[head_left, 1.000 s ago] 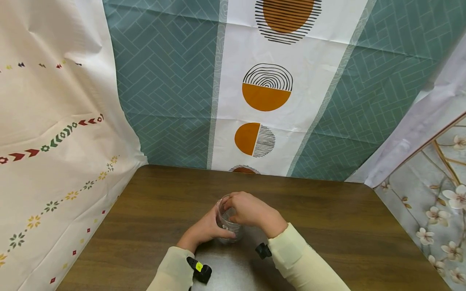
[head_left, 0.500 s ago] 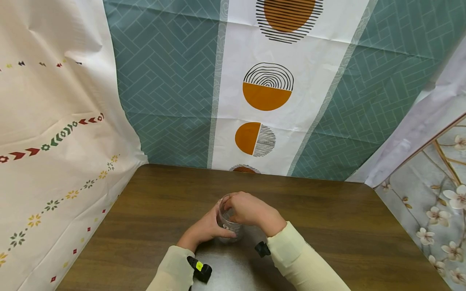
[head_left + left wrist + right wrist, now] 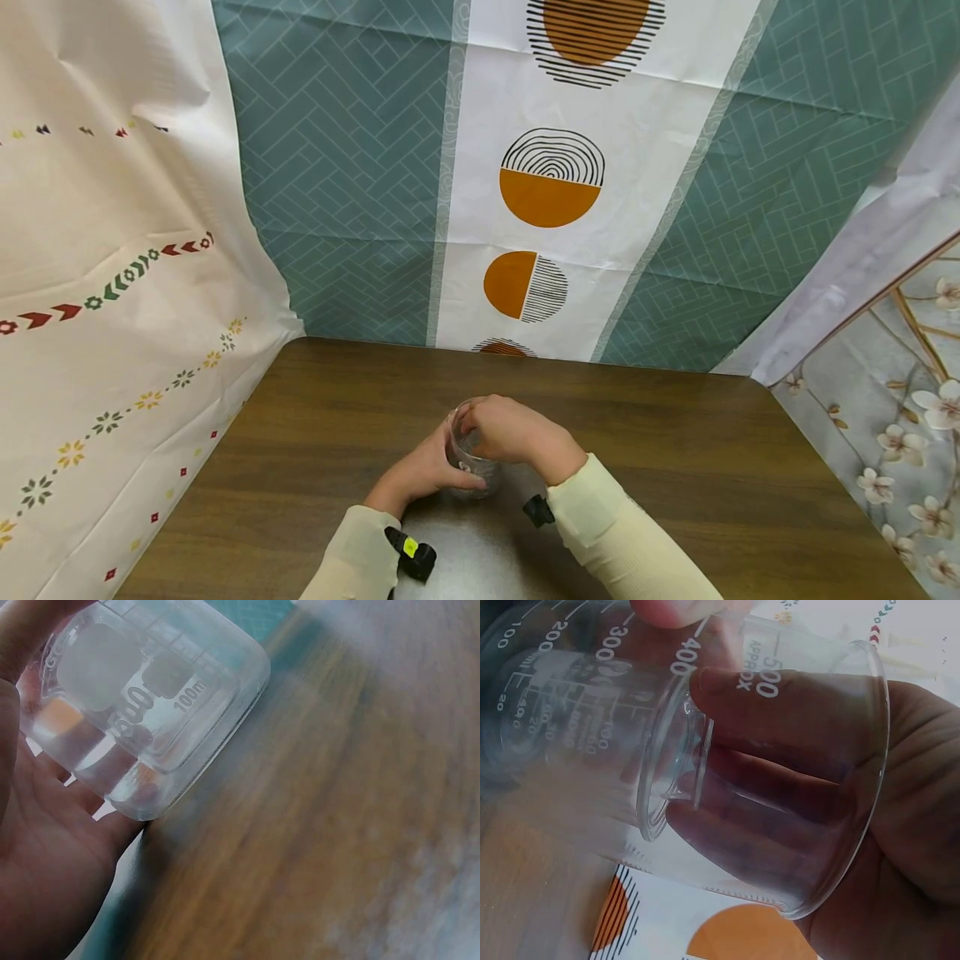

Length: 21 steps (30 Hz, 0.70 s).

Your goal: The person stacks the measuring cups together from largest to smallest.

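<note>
A clear glass beaker (image 3: pixel 472 492) with a 500 scale stands near the table's front middle. My left hand (image 3: pixel 426 468) grips its side, fingers and thumb curled round the wall. Inside it sits a smaller glass beaker (image 3: pixel 654 750), its rim well below the large beaker's rim (image 3: pixel 877 750). "100m" print on the nested glass (image 3: pixel 187 697) shows through the wall in the left wrist view. My right hand (image 3: pixel 521 433) reaches down through the large beaker's mouth, and its fingertips (image 3: pixel 705 686) pinch at the smaller beaker's rim. Overlapping reflections blur whether further glassware is nested there.
A brown wood-grain table (image 3: pixel 675 467) spreads to both sides of the hands. Behind it hangs a teal and white patterned cloth (image 3: pixel 360 208). A cream cloth (image 3: pixel 135 350) borders the left, a floral one (image 3: pixel 885 417) the right. Glare brightens the front.
My right wrist and sleeve have shifted very slightly left and up. Both hands otherwise keep the same hold on the beakers.
</note>
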Motion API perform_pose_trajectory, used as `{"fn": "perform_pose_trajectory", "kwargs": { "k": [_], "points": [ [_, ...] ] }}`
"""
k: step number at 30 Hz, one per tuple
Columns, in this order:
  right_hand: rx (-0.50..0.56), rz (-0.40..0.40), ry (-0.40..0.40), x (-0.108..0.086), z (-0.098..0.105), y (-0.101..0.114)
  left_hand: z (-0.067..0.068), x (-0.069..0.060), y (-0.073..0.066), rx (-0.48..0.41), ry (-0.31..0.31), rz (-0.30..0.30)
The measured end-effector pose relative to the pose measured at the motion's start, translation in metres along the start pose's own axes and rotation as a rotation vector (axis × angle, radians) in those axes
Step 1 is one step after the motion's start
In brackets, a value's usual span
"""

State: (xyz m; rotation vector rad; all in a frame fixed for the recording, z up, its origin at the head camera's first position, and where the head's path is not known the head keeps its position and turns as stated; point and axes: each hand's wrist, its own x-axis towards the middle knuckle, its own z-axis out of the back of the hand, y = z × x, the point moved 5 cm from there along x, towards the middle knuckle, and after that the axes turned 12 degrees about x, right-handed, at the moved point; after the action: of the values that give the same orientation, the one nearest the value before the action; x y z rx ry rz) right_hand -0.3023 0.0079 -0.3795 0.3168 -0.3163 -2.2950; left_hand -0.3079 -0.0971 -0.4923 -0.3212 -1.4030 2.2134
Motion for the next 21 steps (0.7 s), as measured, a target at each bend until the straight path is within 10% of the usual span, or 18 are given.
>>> {"fn": "perform_pose_trajectory", "kwargs": {
  "k": [21],
  "points": [
    [0.045, -0.044, 0.003, -0.0026, 0.0004, 0.0013, -0.0015, 0.0009, 0.0008, 0.002, 0.004, 0.014]
  ]
}}
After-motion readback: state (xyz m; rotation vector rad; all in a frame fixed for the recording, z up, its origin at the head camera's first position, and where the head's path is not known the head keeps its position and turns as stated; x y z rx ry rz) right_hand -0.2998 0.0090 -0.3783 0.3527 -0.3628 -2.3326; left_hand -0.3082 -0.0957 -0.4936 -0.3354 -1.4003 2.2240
